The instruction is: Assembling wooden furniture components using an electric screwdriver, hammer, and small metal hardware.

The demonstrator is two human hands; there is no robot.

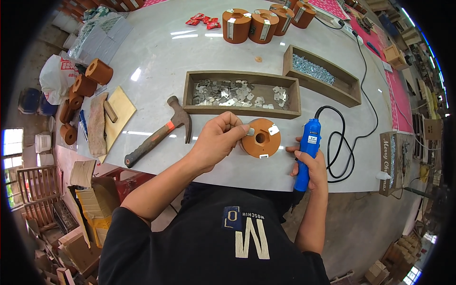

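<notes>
A round orange-brown wooden block (267,144) with a hole in its middle stands in front of me, a few small metal plates on its top. My left hand (216,140) is closed in a pinch on a small metal plate (251,131) at the block's left rim. My right hand (311,166) is wrapped around a blue electric screwdriver (308,154), held upright just right of the block; its black cord loops off to the right. Behind the block, a long wooden tray (242,112) holds many small metal plates.
A second wooden tray (349,97) carries screws. A hammer (159,137) lies at the left, near a thin wooden board (124,107). Several finished-looking round blocks (236,28) stand at the back, with red wrapped packets (213,23) beside them. More blocks (99,71) sit far left.
</notes>
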